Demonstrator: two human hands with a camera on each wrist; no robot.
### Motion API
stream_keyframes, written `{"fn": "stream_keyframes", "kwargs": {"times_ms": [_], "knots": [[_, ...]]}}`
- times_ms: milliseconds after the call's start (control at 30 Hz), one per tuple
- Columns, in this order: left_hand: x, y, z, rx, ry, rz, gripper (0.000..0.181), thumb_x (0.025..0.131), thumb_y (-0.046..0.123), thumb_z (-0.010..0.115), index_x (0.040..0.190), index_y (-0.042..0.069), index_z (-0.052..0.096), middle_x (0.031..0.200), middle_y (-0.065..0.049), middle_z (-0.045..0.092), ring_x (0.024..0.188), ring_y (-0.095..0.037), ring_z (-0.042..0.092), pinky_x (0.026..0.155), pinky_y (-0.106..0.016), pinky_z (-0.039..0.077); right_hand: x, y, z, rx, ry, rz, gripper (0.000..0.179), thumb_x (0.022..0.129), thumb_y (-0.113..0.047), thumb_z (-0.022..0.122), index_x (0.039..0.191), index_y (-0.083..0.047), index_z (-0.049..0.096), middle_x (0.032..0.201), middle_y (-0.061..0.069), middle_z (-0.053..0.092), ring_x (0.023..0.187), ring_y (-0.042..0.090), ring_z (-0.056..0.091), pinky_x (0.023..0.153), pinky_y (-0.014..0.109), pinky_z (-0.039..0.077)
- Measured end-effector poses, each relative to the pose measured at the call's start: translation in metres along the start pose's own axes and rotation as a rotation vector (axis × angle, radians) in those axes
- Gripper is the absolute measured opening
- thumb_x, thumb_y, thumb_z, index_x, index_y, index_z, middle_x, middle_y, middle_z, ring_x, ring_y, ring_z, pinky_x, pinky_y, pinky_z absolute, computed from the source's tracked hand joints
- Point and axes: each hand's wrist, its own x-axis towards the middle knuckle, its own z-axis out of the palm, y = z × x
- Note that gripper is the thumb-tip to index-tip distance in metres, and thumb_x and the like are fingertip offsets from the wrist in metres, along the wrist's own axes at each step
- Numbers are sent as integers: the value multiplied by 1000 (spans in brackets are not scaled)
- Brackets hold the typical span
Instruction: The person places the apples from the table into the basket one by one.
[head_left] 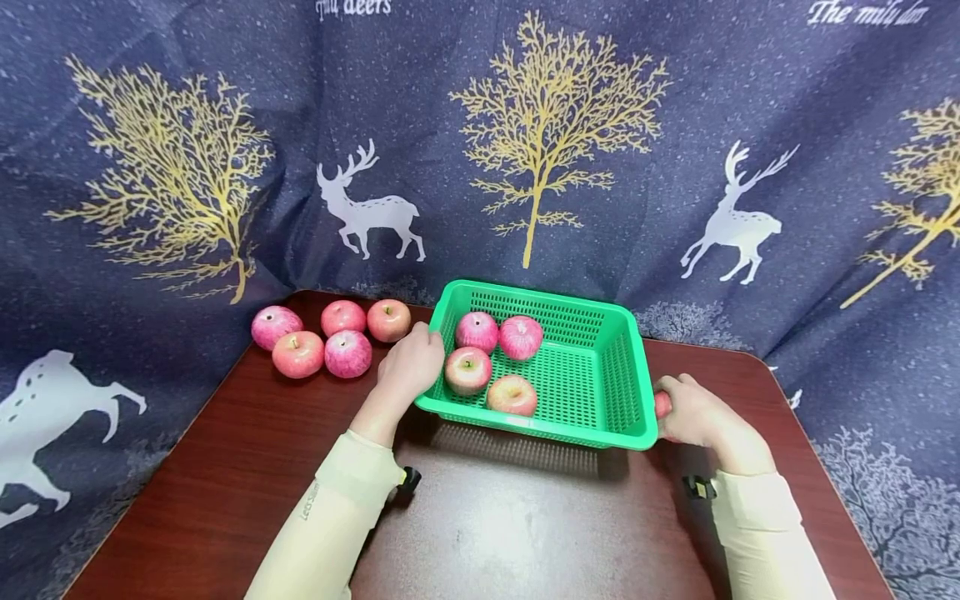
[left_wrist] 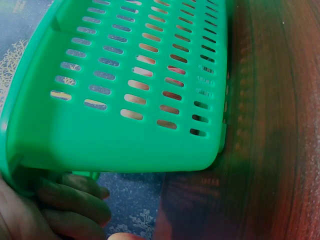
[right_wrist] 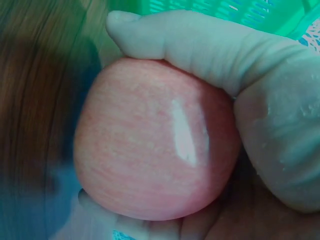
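A green plastic basket (head_left: 573, 379) with slotted walls stands at the middle of the table, its left end slightly raised in the left wrist view. On its left rim, my left hand (head_left: 412, 362) grips with fingers curled under the edge. Inside, toward the left, lie several apples, one of them a yellowish-red apple (head_left: 512, 395) by the front wall. Just right of the basket, my right hand (head_left: 693, 410) holds a pinkish-red apple (right_wrist: 157, 140), thumb along one side and fingers round the other. In the head view that apple is mostly hidden by the hand.
Several more apples, among them a red apple (head_left: 297, 354), sit at the table's back left, left of my left hand. A dark blue cloth (head_left: 480, 208) printed with deer and trees hangs behind the brown table (head_left: 480, 533).
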Motion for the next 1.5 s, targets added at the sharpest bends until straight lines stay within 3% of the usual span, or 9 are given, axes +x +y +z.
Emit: {"fn": "stream_keyframes", "kwargs": {"times_ms": [400,700,933,1167,1500], "knots": [[1,-1,2,2,-4,-8,50,117,42,31,134,5,60,137,-23,70,125,-48,68,97,-69,52,-5,3,-9,-9,90,101,69,70,-32,97,119,4,65,109,30,57,91,45,64,83,64,54],[1,-1,1,4,-5,-7,51,116,42,31,137,5,59,139,-23,69,126,-49,68,98,-70,51,-7,4,-16,19,196,162,72,76,-32,98,125,7,62,114,34,54,102,58,60,82,68,51],[1,-1,1,1,-15,-8,52,117,42,31,140,5,58,141,-23,69,127,-49,67,98,-70,51,-6,7,-16,47,338,203,74,79,-32,97,127,9,59,120,40,51,104,63,58,78,70,50],[1,0,0,0,-9,-10,51,117,42,32,138,5,59,140,-22,69,126,-48,68,98,-69,52,-4,6,-15,77,465,240,77,85,-31,93,137,12,56,129,41,49,112,64,53,88,76,46],[1,-2,1,-8,1,-2,51,116,42,32,137,5,60,138,-23,70,125,-49,68,97,-69,52,-4,-5,-22,201,630,264,72,88,-30,90,142,7,59,140,37,49,127,59,50,100,71,42]]}}
